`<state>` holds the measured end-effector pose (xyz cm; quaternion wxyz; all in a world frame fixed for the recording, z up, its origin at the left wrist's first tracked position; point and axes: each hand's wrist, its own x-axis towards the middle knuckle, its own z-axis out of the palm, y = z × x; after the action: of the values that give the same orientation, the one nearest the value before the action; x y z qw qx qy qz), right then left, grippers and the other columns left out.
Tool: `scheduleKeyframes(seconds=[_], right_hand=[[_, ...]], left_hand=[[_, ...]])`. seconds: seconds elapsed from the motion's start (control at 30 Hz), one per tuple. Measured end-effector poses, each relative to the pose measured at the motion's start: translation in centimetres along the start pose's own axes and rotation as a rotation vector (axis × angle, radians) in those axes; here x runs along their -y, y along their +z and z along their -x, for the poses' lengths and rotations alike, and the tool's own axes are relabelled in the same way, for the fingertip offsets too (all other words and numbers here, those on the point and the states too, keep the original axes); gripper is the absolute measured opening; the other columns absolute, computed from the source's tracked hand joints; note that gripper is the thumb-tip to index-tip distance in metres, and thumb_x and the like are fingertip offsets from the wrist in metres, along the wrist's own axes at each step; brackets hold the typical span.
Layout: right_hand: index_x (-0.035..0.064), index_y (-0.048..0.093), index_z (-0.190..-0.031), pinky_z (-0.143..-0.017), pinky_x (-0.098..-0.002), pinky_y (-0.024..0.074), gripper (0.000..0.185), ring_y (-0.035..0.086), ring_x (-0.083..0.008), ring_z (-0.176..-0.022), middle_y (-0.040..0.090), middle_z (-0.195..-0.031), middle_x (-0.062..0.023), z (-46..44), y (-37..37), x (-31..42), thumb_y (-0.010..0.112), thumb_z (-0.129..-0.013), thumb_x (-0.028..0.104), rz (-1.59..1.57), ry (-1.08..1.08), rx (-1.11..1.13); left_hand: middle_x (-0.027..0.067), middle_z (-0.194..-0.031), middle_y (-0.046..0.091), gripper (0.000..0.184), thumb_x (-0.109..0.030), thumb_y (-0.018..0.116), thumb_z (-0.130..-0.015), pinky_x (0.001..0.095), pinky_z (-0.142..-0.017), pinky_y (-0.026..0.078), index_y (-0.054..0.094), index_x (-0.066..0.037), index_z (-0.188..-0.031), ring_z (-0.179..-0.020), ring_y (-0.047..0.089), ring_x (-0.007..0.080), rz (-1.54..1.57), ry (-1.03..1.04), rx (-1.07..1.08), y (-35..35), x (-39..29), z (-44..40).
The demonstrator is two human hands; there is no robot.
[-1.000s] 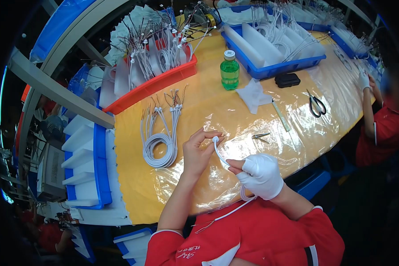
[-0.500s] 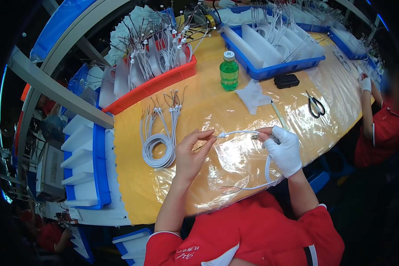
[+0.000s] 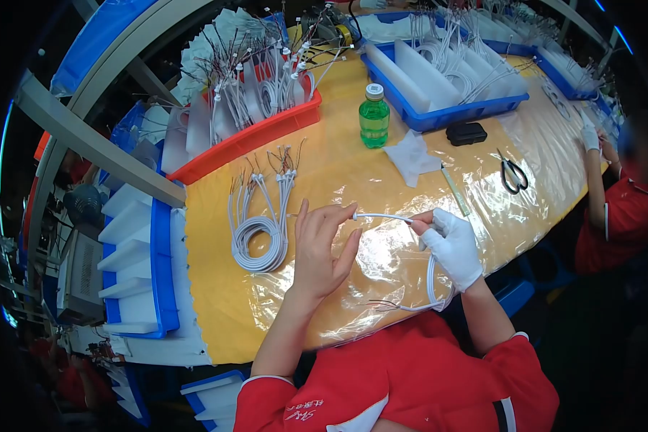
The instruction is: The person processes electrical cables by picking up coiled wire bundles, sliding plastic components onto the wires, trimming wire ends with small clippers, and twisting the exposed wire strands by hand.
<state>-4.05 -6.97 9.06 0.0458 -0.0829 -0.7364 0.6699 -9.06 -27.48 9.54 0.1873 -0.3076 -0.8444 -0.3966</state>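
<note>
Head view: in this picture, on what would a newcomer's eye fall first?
Probably on the red tray packed with white cables, at the upper left. Next, perhaps, the green bottle standing right of that tray on the yellow tabletop. Nearer the person, the gloved right hand grips a thin cable, with the bare left hand open by its end.

White lettering [image 3: 307, 411] on the red shirt [image 3: 410, 374], two lines, too small to read

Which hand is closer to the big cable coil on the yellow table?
Left. The left hand is just right of the coil in the picture; the right hand is farther right, beyond the left one, pinching a separate cable.
</note>
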Motion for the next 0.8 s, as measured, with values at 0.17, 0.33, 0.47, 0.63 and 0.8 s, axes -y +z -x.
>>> scheduleKeyframes(seconds=[0.17,0.33,0.47,0.63,0.8], right_hand=[[-0.0018,0.064,-0.091,-0.05,-0.0187,0.0345,0.017,0.046,-0.004,-0.054,0.055,-0.063,0.001,0.4,1.1,-0.5,0.059,-0.087,0.013,-0.209,0.125,0.109],[-0.0009,0.064,-0.091,-0.044,-0.018,0.0288,0.017,0.04,-0.0034,-0.047,0.051,-0.057,0.0026,0.8,2.3,-1.2,0.059,-0.088,0.015,-0.297,0.226,0.135],[-0.0006,0.064,-0.091,-0.043,-0.018,0.0281,0.018,0.04,-0.003,-0.046,0.051,-0.056,0.003,1.1,2.6,-0.8,0.059,-0.088,0.016,-0.295,0.23,0.132],[0.0001,0.065,-0.091,-0.047,-0.0177,0.0322,0.017,0.044,-0.0037,-0.051,0.052,-0.059,0.0021,1.2,2.8,-1.2,0.059,-0.088,0.016,-0.301,0.185,0.11],[0.0009,0.064,-0.091,-0.05,-0.0182,0.035,0.015,0.047,-0.0043,-0.054,0.054,-0.063,0.0014,1.3,2.8,-1.0,0.059,-0.087,0.015,-0.234,0.2,0.1]], left_hand=[[0.0109,-0.086,0.048,0.014,-0.01,0.046,-0.089,0.0453,-0.097,0.029,0.055,-0.004,-0.098,-0.089,0.048,0.0272,-0.046,-0.037,-0.057,2.1,0.7,0.2],[0.0113,-0.078,0.044,0.018,-0.013,0.04,-0.094,0.0355,-0.074,0.035,0.047,-0.002,-0.082,-0.074,0.045,0.0262,0.074,-0.119,-0.104,3.4,1.6,0.3],[0.0088,-0.074,0.04,0.02,-0.016,0.05,-0.091,0.03,-0.061,0.034,0.044,-0.002,-0.079,-0.067,0.04,0.0198,0.186,-0.148,-0.105,3.4,1.6,0.3],[0.0051,-0.073,0.037,0.028,-0.017,0.063,-0.085,0.0274,-0.06,0.032,0.041,-0.003,-0.077,-0.065,0.035,0.0148,0.26,-0.222,-0.074,3.2,0.9,0.1],[0.0038,-0.072,0.035,0.029,-0.018,0.063,-0.085,0.0266,-0.059,0.032,0.039,-0.004,-0.076,-0.064,0.034,0.0135,0.327,-0.261,-0.088,3.8,1.7,0.5]])
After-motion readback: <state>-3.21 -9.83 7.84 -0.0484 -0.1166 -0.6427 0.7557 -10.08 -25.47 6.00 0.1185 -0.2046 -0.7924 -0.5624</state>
